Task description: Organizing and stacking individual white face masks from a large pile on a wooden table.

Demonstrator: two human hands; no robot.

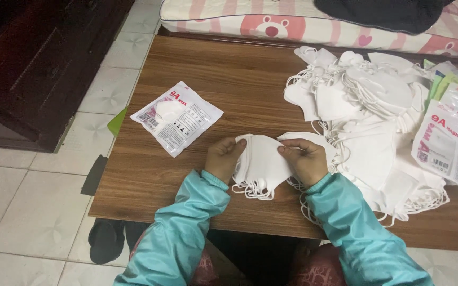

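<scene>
White mask stack [262, 161] btwn both hands, left hand [223, 159] & right hand [304, 159] gripping its edges, above wooden table [229, 79]

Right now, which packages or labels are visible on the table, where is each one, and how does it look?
Sealed mask packet: flat white rectangular pouch with red and black print, lying alone on the table's left half.
Stack of empty pouches: same white and red kind, at the right edge, beside the loose mask pile.
</scene>
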